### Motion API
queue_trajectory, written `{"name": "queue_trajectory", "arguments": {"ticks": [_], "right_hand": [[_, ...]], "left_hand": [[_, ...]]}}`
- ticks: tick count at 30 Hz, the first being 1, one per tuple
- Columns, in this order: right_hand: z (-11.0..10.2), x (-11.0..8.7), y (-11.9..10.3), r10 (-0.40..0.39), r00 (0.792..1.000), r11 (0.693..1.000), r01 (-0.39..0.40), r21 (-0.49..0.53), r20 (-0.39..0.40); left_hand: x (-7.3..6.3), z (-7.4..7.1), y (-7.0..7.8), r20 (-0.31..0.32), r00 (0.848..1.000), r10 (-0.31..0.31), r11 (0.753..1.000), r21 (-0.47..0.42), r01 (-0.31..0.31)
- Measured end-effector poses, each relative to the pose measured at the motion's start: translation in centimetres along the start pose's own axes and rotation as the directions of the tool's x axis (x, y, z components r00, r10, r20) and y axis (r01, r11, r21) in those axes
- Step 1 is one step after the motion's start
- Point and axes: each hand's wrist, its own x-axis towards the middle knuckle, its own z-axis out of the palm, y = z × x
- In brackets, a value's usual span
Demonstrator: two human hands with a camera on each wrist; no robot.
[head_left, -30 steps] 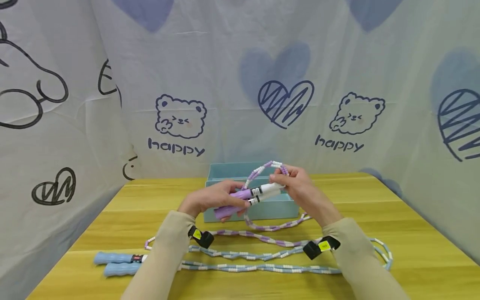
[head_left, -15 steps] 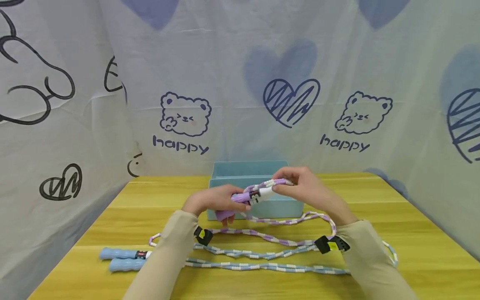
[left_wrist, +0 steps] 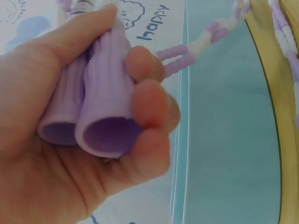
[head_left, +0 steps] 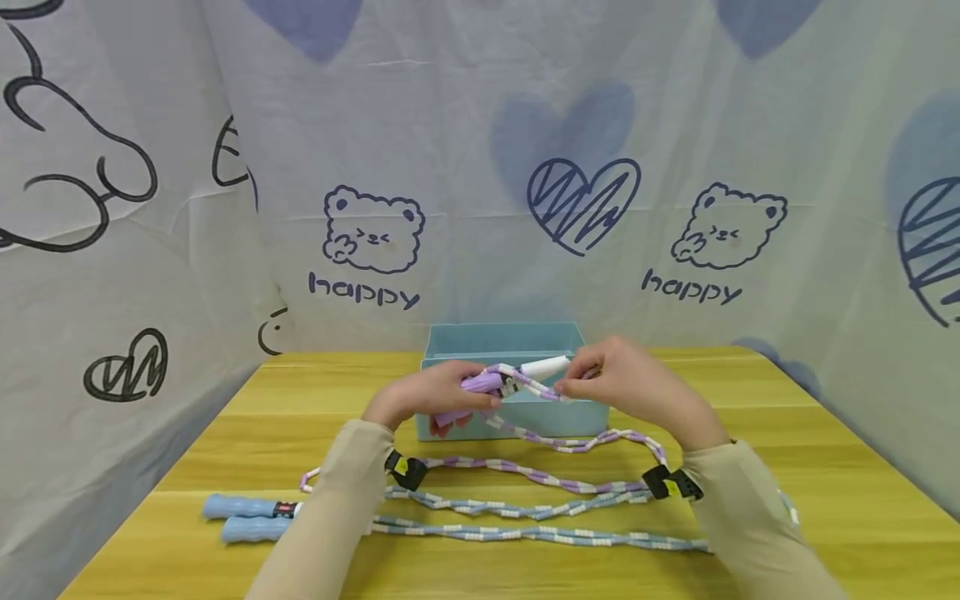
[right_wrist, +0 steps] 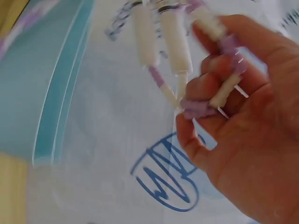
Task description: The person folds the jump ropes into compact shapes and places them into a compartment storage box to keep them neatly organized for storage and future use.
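Observation:
My left hand (head_left: 431, 392) grips both purple handles (left_wrist: 110, 88) of a jump rope side by side, fingers curled around them. Their white ends (right_wrist: 175, 46) point up and right, towards my right hand (head_left: 633, 383). There, the fingers hold the purple-and-white beaded cord (right_wrist: 198, 108) just beyond the handle ends. One stretch of cord lies across the handles from the left hand to the right. More of this cord (head_left: 525, 472) hangs below and runs along the table. Behind the hands stands a light blue box (head_left: 558, 419), partly hidden.
A second jump rope lies nearer on the wooden table (head_left: 187, 554). Its blue handles (head_left: 255, 529) are at the left, and its blue-and-white cord (head_left: 525, 535) stretches right beneath my forearms. A printed cloth (head_left: 480, 275) hangs behind the table.
The raised cord loop has come down across the handles. My right hand has shifted slightly right with the cord, off the white ends. The left hand keeps its grip.

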Motion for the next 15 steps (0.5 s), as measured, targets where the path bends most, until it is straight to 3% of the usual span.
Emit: {"name": "queue_trajectory", "arguments": {"ticks": [5,8,12,15], "right_hand": [[0.7,1.1,0.7,-0.014,0.999,0.972,0.002,-0.234,-0.050],[0.9,1.5,1.4,-0.049,0.994,0.958,0.021,-0.286,-0.094],[1.2,1.5,2.3,-0.061,0.993,0.941,0.025,-0.338,-0.096],[1.5,1.4,2.6,-0.025,0.996,0.957,0.000,-0.291,-0.082]], "left_hand": [[0.2,-0.1,0.2,-0.003,0.999,0.049,0.999,0.004,-0.049],[0.2,-0.1,0.4,0.013,0.998,0.058,0.998,-0.004,-0.058],[-0.1,-0.2,0.4,0.040,0.999,0.033,0.998,-0.057,-0.031],[-0.4,-0.4,0.2,0.018,1.000,0.019,0.996,-0.082,-0.018]]}}
